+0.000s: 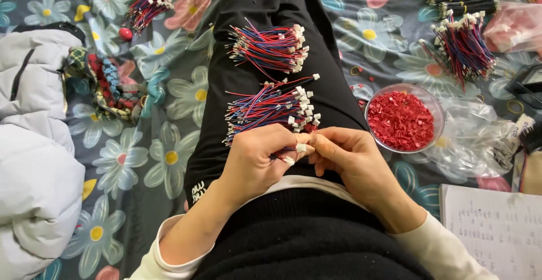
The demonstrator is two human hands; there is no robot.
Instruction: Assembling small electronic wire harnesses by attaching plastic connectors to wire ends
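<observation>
A: Seen from the head camera: room around the hands?

B: Tight. Left hand (257,158) and right hand (350,155) meeting over the black-trousered lap (248,105), fingertips touching. Just beyond the knuckles, a loose bundle of red, blue and black wires with white plug ends (271,107); farther up the leg, a second such bundle (270,47). Open trouser cloth only between and beside those two bundles.

A: State of each grip?

B: Left grip clamped on a small white plastic connector with short red and blue wires (297,150), thumb and forefinger pinched. Right grip closed too, fingertips pressed against the same connector from the other side.

A: Edges?

B: Flowered grey bedsheet (169,139) on both sides of the leg. Puffy white jacket (34,161) filling the left border. Lined paper notebook (497,223) cut off at the lower right corner. More wire bundles near the top: one upper left (148,0), one upper right (464,45).

A: Containers?

B: Round clear plastic bowl (430,103) right of the leg, near the right hand, filled with small red plastic pieces (401,120). Beside it, crumpled clear plastic bag (480,139), contents impossible to tell.
</observation>
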